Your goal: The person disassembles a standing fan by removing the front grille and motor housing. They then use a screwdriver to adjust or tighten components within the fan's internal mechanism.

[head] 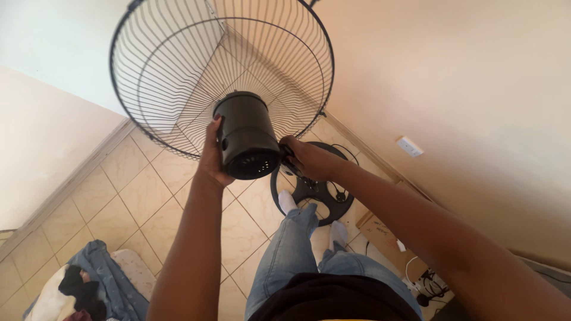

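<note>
Head view showed a black fan motor housing (pixel 247 135) raised before the person, its wire guard (pixel 220 65) fanning out beyond. Left hand (pixel 212 156) cupped the housing's left side, fingers curled against it. Right hand (pixel 306 157) closed on the stand neck just right of the housing. Below, the round fan base (pixel 315 187) lay on the tiled floor (pixel 148 196), near a cardboard box (pixel 383 238) whose contents could not be told.

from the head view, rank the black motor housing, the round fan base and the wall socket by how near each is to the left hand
1. black motor housing: under the left hand, touching.
2. round fan base: on the floor, lower right.
3. wall socket: far right on the wall.
</note>
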